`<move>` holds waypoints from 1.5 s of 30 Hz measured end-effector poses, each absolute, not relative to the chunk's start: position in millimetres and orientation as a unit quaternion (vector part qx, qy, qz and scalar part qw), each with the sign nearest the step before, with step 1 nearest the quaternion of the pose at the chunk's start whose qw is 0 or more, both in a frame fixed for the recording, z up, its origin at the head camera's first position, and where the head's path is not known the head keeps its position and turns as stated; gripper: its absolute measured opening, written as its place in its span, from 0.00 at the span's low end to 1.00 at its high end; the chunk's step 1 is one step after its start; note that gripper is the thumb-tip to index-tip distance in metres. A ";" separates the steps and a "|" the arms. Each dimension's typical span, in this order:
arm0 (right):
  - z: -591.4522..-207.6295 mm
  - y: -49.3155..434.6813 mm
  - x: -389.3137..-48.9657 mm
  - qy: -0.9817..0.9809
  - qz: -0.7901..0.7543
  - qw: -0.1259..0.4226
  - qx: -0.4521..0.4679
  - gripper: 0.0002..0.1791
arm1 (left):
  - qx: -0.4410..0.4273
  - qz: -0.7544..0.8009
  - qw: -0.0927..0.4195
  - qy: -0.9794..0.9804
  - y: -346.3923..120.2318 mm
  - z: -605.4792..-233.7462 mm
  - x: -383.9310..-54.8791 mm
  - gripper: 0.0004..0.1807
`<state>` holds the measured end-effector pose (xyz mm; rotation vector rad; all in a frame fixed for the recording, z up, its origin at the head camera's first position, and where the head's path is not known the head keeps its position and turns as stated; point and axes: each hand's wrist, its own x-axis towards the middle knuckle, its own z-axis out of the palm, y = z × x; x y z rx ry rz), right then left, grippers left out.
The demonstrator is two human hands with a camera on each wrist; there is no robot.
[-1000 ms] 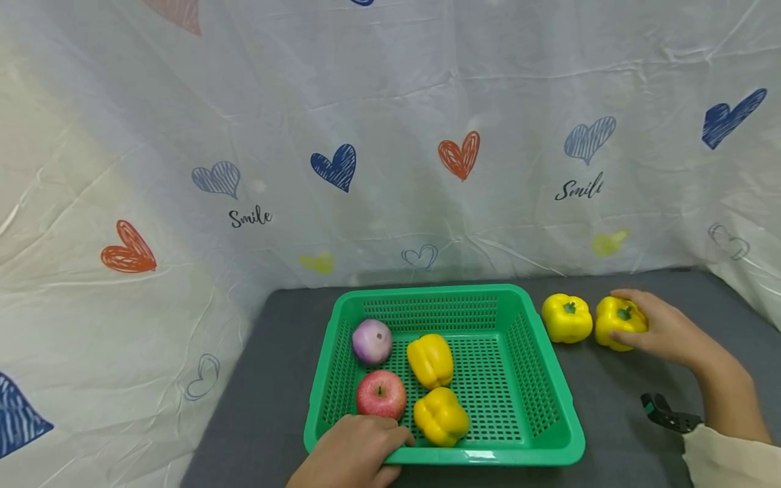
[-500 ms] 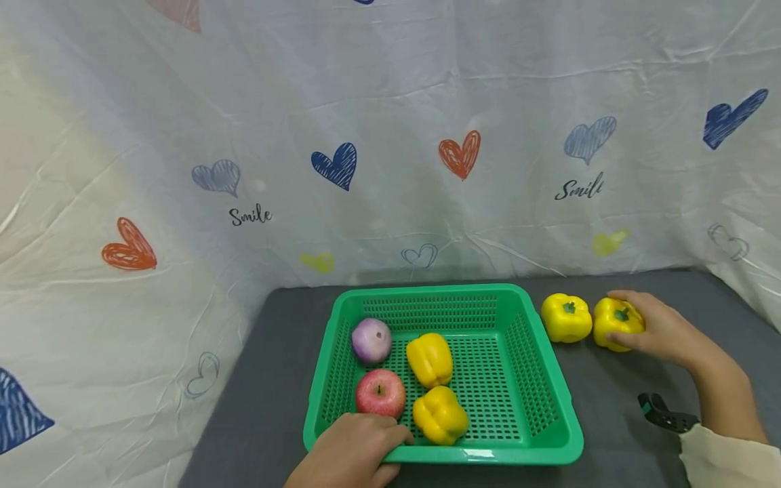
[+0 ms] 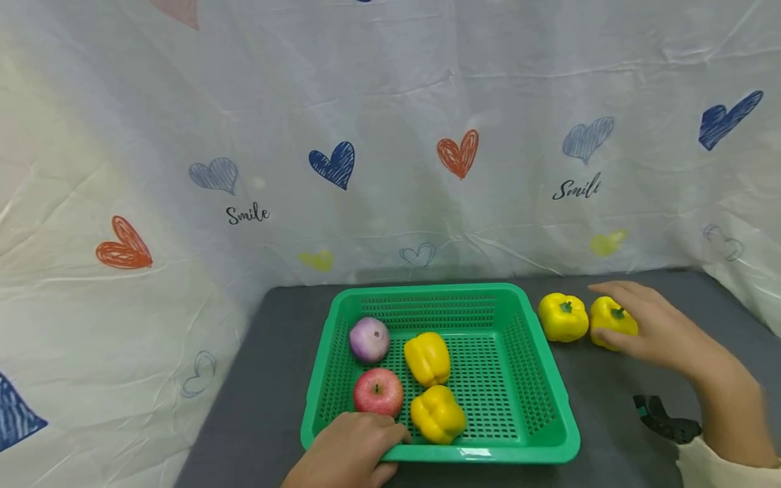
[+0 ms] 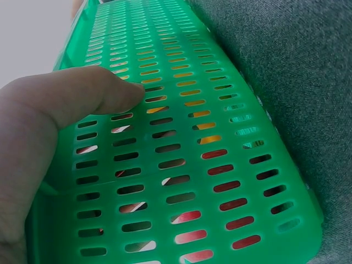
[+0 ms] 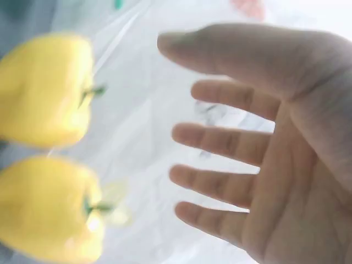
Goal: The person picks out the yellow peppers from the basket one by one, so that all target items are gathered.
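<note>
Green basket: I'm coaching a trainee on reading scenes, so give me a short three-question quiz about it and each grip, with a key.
1. Count: how many yellow peppers lie inside the green basket?
2. True or false: the right grip is open and holds nothing.
3. Multiple choice: what does the left grip hold?
A) the red apple
B) the basket's near rim
C) the purple onion

Key:
1. Two; two more sit on the table, to the basket's right.
2. True; the right wrist view shows it spread.
3. B.
</note>
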<state>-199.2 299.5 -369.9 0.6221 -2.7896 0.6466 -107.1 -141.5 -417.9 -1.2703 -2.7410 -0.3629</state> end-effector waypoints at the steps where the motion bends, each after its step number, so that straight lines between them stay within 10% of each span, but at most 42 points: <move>1: -366.8 293.1 -197.4 -0.943 0.221 0.110 0.224 0.33 | -0.417 -0.122 0.049 -0.899 -142.1 -417.8 -107.4 0.12; 45: -413.4 129.0 -163.8 -0.787 0.142 0.039 0.599 0.55 | -0.429 -0.120 0.010 -0.895 -139.3 -413.1 -112.0 0.12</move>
